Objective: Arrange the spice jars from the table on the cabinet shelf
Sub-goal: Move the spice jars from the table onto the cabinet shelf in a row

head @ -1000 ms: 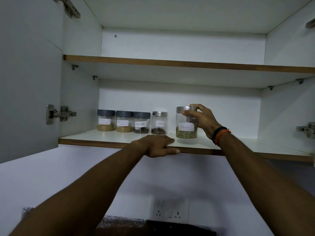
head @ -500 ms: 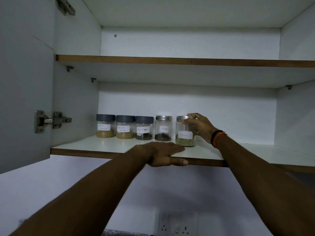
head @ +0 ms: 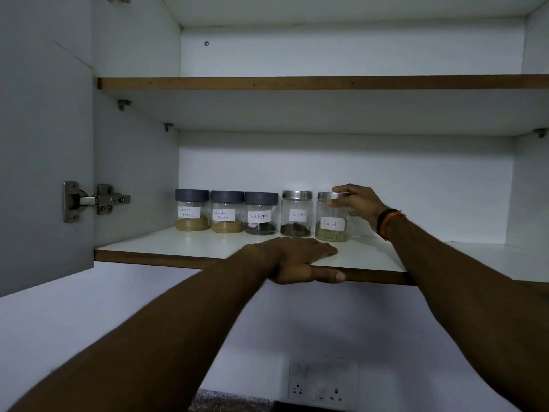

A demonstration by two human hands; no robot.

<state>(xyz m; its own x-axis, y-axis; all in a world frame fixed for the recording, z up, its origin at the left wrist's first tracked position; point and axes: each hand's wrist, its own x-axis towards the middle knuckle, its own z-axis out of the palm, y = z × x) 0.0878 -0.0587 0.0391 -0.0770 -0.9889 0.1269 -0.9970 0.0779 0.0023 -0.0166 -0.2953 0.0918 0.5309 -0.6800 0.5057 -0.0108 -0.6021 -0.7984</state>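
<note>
Several labelled spice jars stand in a row on the lower cabinet shelf [head: 178, 248]: garam masala jar [head: 192, 214], coriander powder jar [head: 227, 215], black pepper jar [head: 260, 217], cloves jar [head: 296, 214] and, at the right end, the fennel jar [head: 331, 224] with a steel lid. My right hand [head: 358, 203] grips the fennel jar's lid and right side; the jar rests on the shelf. My left hand [head: 300, 258] lies flat on the shelf's front edge with its thumb under the edge, in front of the cloves jar.
The open cabinet door [head: 44, 144] with its hinge [head: 95, 200] hangs at the left. An upper shelf [head: 297, 83] runs above the jars. To the right of the fennel jar the lower shelf is bare. A wall socket [head: 322, 385] sits below.
The fennel jar has been moved back and left into line beside the cloves jar and now rests on the shelf. My left hand stays on the shelf edge.
</note>
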